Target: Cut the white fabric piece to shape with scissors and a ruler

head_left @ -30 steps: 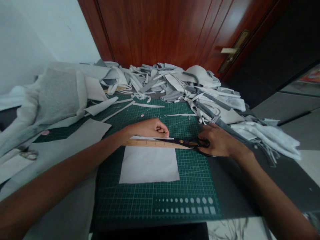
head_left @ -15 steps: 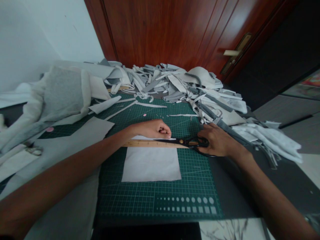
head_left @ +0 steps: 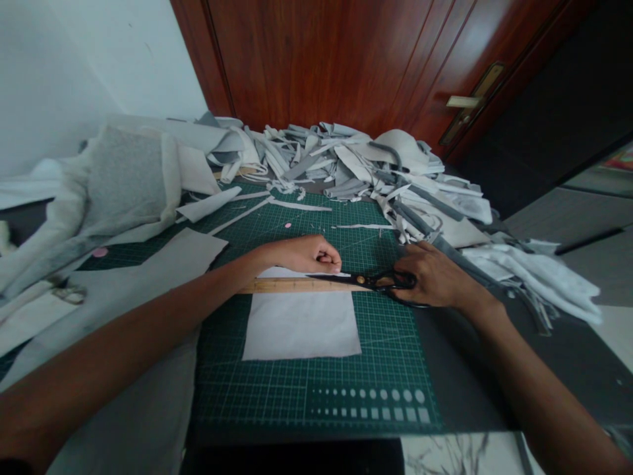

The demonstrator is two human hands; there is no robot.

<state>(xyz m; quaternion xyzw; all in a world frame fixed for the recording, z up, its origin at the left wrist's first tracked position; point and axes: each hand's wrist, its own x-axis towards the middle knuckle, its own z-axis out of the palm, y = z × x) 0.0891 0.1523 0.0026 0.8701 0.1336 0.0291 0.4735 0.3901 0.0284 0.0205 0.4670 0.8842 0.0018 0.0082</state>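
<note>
A white piece of fabric [head_left: 302,326] lies flat on the green cutting mat [head_left: 247,396]. Across its upper part runs a wooden ruler [head_left: 291,285], with a narrow strip of the fabric showing beyond it. My left hand [head_left: 314,254] is closed at that strip, its fingers curled onto the fabric; the fingertips are partly hidden. My right hand [head_left: 428,274] grips the handles of black scissors [head_left: 361,280]. Their blades point left along the ruler's far edge, just below my left hand, and how far they are apart is hard to see.
Grey and white fabric scraps [head_left: 316,158] are heaped along the back and right of the table [head_left: 469,369]. Larger cloth pieces [head_left: 128,178] cover the left side. Thin offcuts [head_left: 301,206] lie on the mat's far part. A wooden door [head_left: 321,59] stands behind.
The view has shifted very slightly. Both hands, the scissors, the ruler and the fabric keep almost the same places.
</note>
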